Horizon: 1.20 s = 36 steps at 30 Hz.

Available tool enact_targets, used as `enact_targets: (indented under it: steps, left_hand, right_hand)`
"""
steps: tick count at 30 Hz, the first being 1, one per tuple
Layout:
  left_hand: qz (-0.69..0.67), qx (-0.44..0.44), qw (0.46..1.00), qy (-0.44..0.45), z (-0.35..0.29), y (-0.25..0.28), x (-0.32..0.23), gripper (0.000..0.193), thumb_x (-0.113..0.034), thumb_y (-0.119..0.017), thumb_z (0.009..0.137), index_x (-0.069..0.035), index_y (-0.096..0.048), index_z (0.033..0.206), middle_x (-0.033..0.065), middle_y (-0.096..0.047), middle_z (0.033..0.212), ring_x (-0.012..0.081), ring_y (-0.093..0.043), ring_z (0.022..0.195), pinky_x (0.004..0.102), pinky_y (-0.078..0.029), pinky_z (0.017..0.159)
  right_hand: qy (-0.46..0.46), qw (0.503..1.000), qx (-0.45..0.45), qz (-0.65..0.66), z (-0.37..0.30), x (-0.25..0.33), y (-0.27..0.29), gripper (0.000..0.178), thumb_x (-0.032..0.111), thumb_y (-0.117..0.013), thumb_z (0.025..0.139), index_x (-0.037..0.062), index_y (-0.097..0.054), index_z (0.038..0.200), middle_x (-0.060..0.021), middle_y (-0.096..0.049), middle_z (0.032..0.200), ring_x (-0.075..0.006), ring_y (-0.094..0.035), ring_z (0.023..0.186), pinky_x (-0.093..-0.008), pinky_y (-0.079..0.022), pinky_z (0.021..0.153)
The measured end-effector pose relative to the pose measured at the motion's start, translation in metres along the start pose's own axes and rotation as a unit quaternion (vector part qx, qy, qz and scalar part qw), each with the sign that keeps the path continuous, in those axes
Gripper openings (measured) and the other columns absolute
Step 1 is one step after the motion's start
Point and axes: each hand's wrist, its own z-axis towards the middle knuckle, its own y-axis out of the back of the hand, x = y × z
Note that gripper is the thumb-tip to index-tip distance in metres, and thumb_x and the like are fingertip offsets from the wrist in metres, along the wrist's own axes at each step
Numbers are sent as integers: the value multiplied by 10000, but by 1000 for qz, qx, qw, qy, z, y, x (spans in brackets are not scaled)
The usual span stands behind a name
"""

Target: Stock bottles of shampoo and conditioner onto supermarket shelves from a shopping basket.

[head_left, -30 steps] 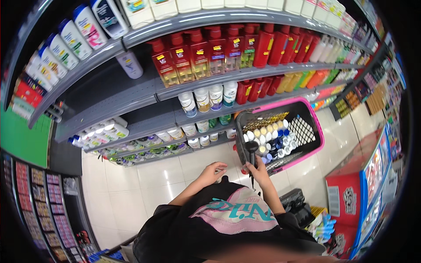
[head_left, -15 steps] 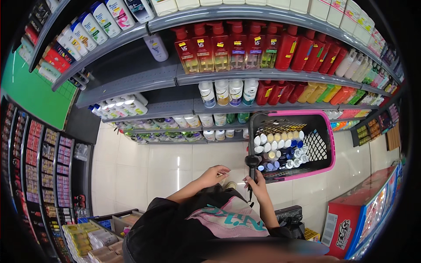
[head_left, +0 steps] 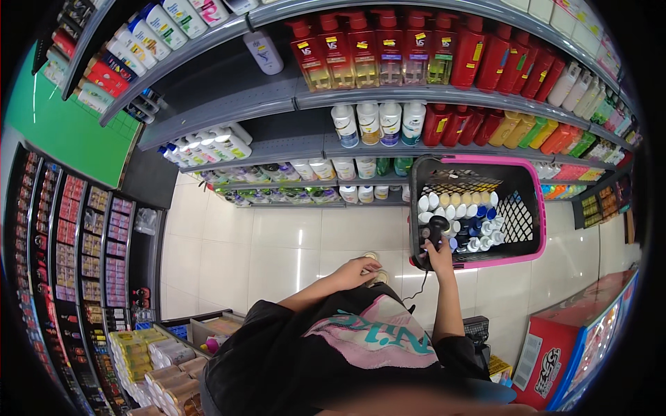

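My right hand (head_left: pixel 438 255) is wrapped round a black handheld barcode scanner (head_left: pixel 438 224). A thin cord (head_left: pixel 422 288) hangs from it toward my body. The scanner head is over the left part of a black shopping basket (head_left: pixel 508 258) with a pink rim. Many capped bottles (head_left: pixel 458 211) stand upright in that basket, with white, cream and blue tops. In front of my shirt, my left hand (head_left: pixel 357 272) hovers with loosely bent fingers and nothing visible in it.
Ahead, grey shelves (head_left: pixel 222 107) bear red pump bottles (head_left: pixel 362 52) and white bottles (head_left: pixel 379 123). A red and blue display case (head_left: pixel 558 347) stands at lower right. Stacked cans (head_left: pixel 156 360) are at lower left, below a packed side rack (head_left: pixel 76 249).
My right hand has moved the scanner from the basket's left edge to over the bottles inside. My left hand stays before my body. The view has shifted slightly.
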Motion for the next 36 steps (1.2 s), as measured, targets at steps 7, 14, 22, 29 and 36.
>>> enact_targets:
  steps: [7, 14, 22, 29, 36]
  left_hand:
    - [0, -23, 1000, -7, -6, -5, 7, 298, -148, -661, 934, -15, -623, 1198, 141, -693, 1127, 248, -687, 1048, 346, -535, 928]
    - [-1, -6, 1000, 13, -5, -9, 13, 310, -137, -652, 948, -12, -606, 1228, 149, -681, 1165, 255, -680, 1080, 346, -525, 939]
    - [-5, -8, 1000, -1, -1, -16, 11, 309, -158, -655, 940, -6, -611, 1206, 153, -691, 1126, 260, -687, 1050, 352, -534, 923]
    - [6, 9, 1000, 16, -1, -16, 10, 334, -172, -654, 954, 4, -601, 1233, 161, -681, 1166, 266, -679, 1078, 357, -522, 940]
    - [-4, -2, 1000, 9, -5, -21, 11, 302, -164, -666, 931, -9, -628, 1187, 150, -697, 1113, 257, -690, 1032, 351, -541, 919]
  right_hand:
    - [-8, 990, -18, -138, 12, -23, 3, 718, 183, -698, 867, -89, -345, 1429, -204, -667, 1018, -240, -698, 788, -332, -555, 688]
    - [34, 941, -48, -333, -1, -4, -10, 724, 337, -641, 864, -24, -382, 1435, -281, -642, 1177, -406, -626, 1132, -452, -481, 971]
    - [-15, 909, -81, -407, -16, 24, -24, 652, 404, -551, 913, 21, -423, 1425, -283, -639, 1191, -446, -627, 1085, -514, -487, 938]
    - [-6, 908, -83, -410, -16, 20, -24, 622, 407, -545, 918, 21, -449, 1396, -273, -656, 1159, -446, -639, 1057, -507, -499, 917]
    - [56, 923, -126, -360, -23, 16, -25, 676, 363, -577, 923, 47, -326, 1465, -282, -652, 1149, -437, -653, 1028, -485, -509, 899]
